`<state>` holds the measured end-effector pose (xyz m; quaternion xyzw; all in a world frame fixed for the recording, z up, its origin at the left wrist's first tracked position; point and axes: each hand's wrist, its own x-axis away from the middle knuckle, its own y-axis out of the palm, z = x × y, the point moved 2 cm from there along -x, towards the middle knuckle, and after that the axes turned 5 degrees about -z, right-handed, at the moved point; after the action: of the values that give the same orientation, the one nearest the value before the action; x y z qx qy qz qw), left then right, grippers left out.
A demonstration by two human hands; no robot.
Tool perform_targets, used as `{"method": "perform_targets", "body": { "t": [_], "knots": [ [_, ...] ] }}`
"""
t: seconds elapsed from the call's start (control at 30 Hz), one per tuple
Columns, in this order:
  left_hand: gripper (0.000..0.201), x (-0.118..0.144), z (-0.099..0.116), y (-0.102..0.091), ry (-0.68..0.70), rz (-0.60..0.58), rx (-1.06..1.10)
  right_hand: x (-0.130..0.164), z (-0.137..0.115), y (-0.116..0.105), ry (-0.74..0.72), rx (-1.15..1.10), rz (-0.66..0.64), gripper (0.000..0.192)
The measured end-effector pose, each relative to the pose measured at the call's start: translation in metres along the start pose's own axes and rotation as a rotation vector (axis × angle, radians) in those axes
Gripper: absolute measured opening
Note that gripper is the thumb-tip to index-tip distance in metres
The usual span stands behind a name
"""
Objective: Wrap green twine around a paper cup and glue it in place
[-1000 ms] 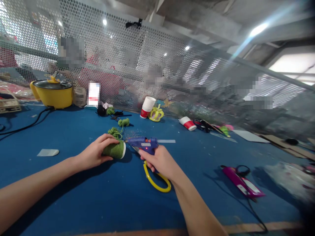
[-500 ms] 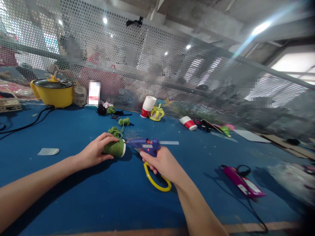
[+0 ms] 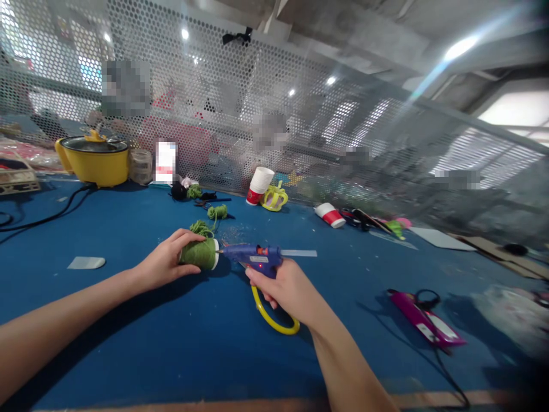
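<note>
At the centre of the frame, on the blue bench (image 3: 128, 343), our left hand (image 3: 165, 264) is gripping a cup wrapped in green yarn (image 3: 199, 254) lying on its side, while our right hand (image 3: 286, 288) is clasping a blue glue gun (image 3: 253, 257), its nozzle touching the cup's white rim.

No readable text. The label on the glue gun (image 3: 253, 258) in my right hand (image 3: 286, 286) is too blurred, and so is the print on the magenta pack (image 3: 426, 326) near the bench's right edge.
</note>
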<state>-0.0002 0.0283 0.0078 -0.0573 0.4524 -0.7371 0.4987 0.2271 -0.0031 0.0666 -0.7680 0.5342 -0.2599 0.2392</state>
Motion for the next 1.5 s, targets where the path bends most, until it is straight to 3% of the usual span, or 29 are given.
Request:
{"method": "perform_targets", "body": {
  "t": [0.37,1.2,1.5],
  "knots": [
    [0.044,0.0001,-0.0007,-0.0008,-0.016,0.043,-0.005,0.0016,-0.0011,0.0011,0.025,0.018,0.015,0.02],
    [0.042,0.0041,0.0008,0.0037,0.202,0.026,-0.128,-0.0044,-0.0035,-0.0021,0.023,0.035,0.103,0.016],
    [0.042,0.0043,0.0048,0.0026,0.201,0.021,-0.096,-0.0066,-0.0017,-0.0014,-0.004,0.047,0.101,0.017]
  ]
}}
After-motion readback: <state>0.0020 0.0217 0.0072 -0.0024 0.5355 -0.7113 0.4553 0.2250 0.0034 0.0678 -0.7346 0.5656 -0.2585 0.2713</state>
